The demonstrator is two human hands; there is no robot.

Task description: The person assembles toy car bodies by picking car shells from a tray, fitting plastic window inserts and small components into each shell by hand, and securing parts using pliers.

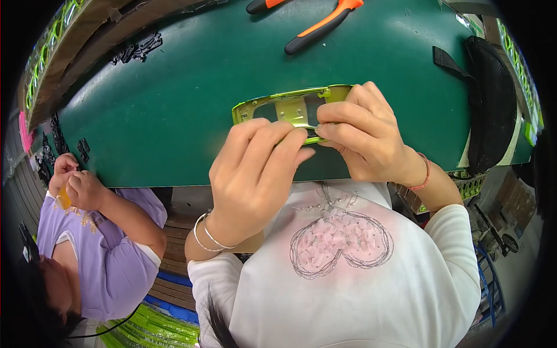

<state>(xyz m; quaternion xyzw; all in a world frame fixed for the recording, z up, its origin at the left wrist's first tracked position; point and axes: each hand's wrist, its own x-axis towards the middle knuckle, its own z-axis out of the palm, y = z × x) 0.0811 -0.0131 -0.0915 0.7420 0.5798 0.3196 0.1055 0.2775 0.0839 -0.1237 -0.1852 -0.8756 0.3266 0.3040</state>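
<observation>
Fingers of both hands pinch one long, shiny yellow-green metal plate with rectangular cut-outs (290, 107), held just above the near edge of the green table (174, 104). The left hand (258, 168) grips its lower edge near the middle, fingers curled over it; the right hand (362, 136) clamps the right end, thumb and forefinger pressed together on the rim. The left end of the plate sticks out free.

Judging by its thinness and open windows, the plate looks light and fairly stiff, though it could bend where the cut-outs leave narrow strips; its glossy face may be slippery, so the solid rims and ends seem the safest places to hold.

Orange-and-black pliers (322, 23) lie well apart at the far side of the table, a black pouch (493, 98) at the right. At the left, another person's hands (72, 182) hold a small yellow piece.
</observation>
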